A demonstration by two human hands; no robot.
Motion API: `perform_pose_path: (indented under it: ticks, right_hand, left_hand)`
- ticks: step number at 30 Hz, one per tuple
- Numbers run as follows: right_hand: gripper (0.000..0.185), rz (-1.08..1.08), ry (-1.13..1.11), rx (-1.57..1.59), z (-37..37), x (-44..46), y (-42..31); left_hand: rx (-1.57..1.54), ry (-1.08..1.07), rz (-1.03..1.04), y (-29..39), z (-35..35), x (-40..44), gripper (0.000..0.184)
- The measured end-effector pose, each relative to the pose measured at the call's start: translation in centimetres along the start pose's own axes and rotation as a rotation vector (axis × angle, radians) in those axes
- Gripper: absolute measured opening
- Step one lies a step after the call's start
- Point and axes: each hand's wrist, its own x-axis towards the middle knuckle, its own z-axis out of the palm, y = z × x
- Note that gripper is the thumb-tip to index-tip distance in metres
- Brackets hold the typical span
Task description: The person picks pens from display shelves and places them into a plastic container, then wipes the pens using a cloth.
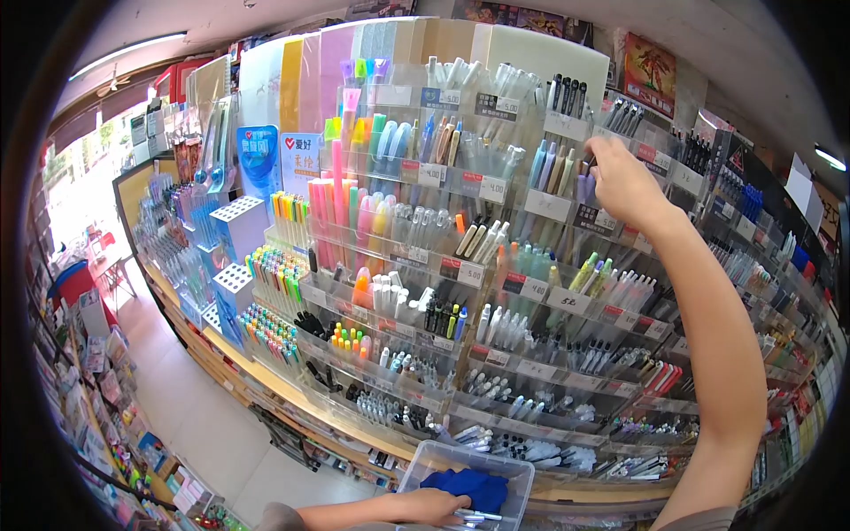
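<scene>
My right hand (624,181) is raised to an upper compartment of the clear pen rack (567,303). Its bent fingertips are at a dark pen among purple-toned pens (585,188); whether they grip it is too small to tell. Low in the view, my left hand (434,506) reaches over the left side of a clear plastic bin (526,496). A blue cloth (474,487) lies in the bin, right beside the left fingers. Some light-coloured pens (482,515) lie below the cloth, near the fingertips. What the left fingers hold, if anything, is hidden.
Tiers of pens and markers fill the rack, with price labels on the fronts. White-and-blue holed display boxes (237,221) stand at its left end. A wooden ledge (354,429) runs beneath. Another shelf of goods (97,398) lines the aisle at left.
</scene>
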Motion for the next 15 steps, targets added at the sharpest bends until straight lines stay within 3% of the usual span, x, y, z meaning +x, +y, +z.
perform_pose_path:
  ticks: [7, 10, 13, 15]
  right_hand:
    - [0.019, -0.115, -0.084, 0.224, -0.6, 0.4, 0.4]
    - [0.020, -0.016, -0.131, 0.343, -1.2, 0.3, 0.1]
    - [0.022, -0.096, -0.025, 0.286, -0.2, 0.0, 0.5]
    - [0.023, -0.094, -0.002, 0.298, 0.1, 0.1, 0.7]
  left_hand:
    - [-0.023, 0.009, 0.001, -0.3, 0.3, 0.2, 0.040]
    - [-0.031, 0.032, 0.023, -0.8, 0.7, 0.2, 0.040]
    - [0.004, -0.044, -0.083, 0.4, -0.2, 0.1, 0.040]
    - [0.041, 0.117, -0.035, 0.5, 0.4, -0.6, 0.030]
